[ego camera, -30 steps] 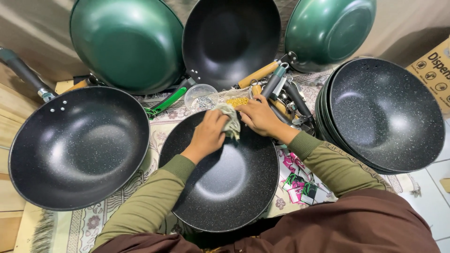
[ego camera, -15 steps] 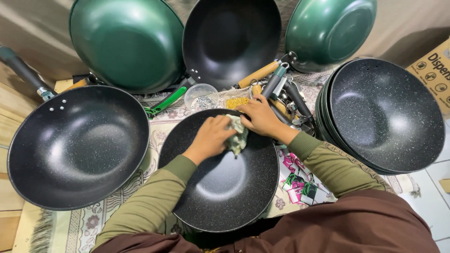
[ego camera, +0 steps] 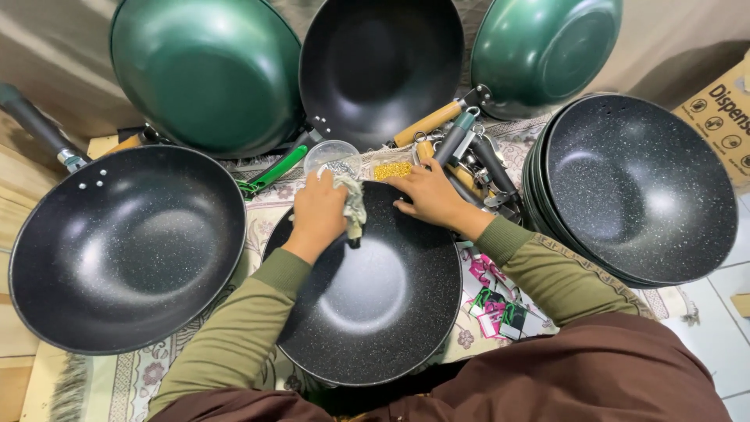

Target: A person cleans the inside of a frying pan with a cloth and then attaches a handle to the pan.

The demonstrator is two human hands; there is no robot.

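At nine o'clock a large black speckled non-stick wok with a dark handle (ego camera: pixel 125 250) lies on a patterned woven mat (ego camera: pixel 258 207), three rivets showing on its wall near the handle. Above it, at eleven o'clock, a glossy dark green wok (ego camera: pixel 207 70) leans against a tan cloth backdrop (ego camera: pixel 55 47). At centre, a round black speckled wok (ego camera: pixel 371 289) sits just in front of the seated person, its smooth bowl catching a pale ring of light. The left hand (ego camera: pixel 316 215), sleeved in olive green, is closed around a crumpled pale rag (ego camera: pixel 353 209) and presses it to the wok's inner wall near the far rim. The right hand (ego camera: pixel 426 195) lies flat on the rim at one o'clock, fingers spread, gripping nothing. Just beyond the hands stand a small clear plastic tub (ego camera: pixel 328 154) and a clear packet of small yellow pieces (ego camera: pixel 392 169). At twelve o'clock a plain matt black wok (ego camera: pixel 383 66) stands tilted; beside it, at one o'clock, a second green wok (ego camera: pixel 543 51) with a wooden handle (ego camera: pixel 426 123). Loose grey and wooden handles (ego camera: pixel 476 160) lie heaped right of the hand. At three o'clock a nested stack of black speckled woks (ego camera: pixel 637 187) rests on the floor; pink and green tags (ego camera: pixel 492 301) lie beneath the right forearm
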